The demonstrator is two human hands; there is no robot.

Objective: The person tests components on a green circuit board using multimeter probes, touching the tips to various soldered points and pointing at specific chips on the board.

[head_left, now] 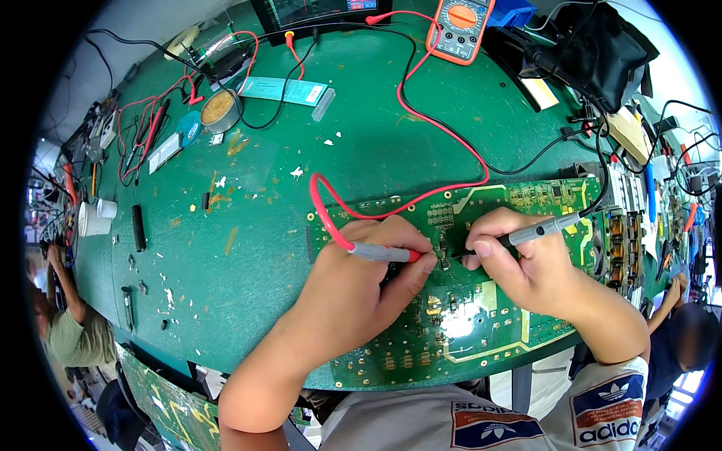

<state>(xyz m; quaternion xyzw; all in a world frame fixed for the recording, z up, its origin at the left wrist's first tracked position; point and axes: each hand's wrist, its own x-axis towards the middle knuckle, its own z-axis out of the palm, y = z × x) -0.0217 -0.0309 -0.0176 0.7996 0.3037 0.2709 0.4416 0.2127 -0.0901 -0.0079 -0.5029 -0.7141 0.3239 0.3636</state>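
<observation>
My left hand (368,274) is closed round a grey and red test probe (381,253), its red lead looping up from the grip. In my right hand (523,263) is a black and grey test probe (538,231) with a black lead. Both probes point inward at small parts near the middle of a large green circuit board (410,338). The tips are too small to tell whether they touch it. An orange-rimmed multimeter (460,26) with a round dial lies at the far side; the red lead runs up to it.
On the green bench (263,278) are a round tin (219,111), a light blue packet (282,90), a black rod (138,228) and white scraps. A screen (323,9) stands at the back, a black bag (602,56) at back right. Other people sit at both sides.
</observation>
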